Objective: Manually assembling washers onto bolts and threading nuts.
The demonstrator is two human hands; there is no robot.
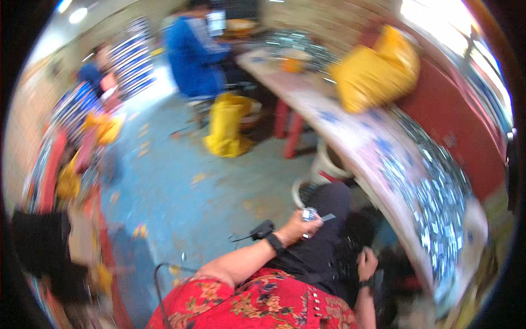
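My left hand (pixel 303 226), with a black band at the wrist, is closed over my dark-trousered leg. It grips small shiny metal pieces (pixel 309 214), and a flat grey strip (pixel 328 217) sticks out past the fingertips. Lower and to the right, my right hand (pixel 367 265) is held with its fingers curled, beside my lap and left of the table edge. Blur hides whatever may be in its fingers. Many small shiny metal pieces (pixel 438 225) lie spread over the near right end of the long table (pixel 350 134).
A full yellow sack (pixel 378 71) sits on the table. Pale buckets (pixel 323 164) stand under its edge. A yellow bag (pixel 226 129) rests on the blue floor near a seated person in a blue jacket (pixel 192 57). Boxes and bags line the left wall, where another person (pixel 96 74) is.
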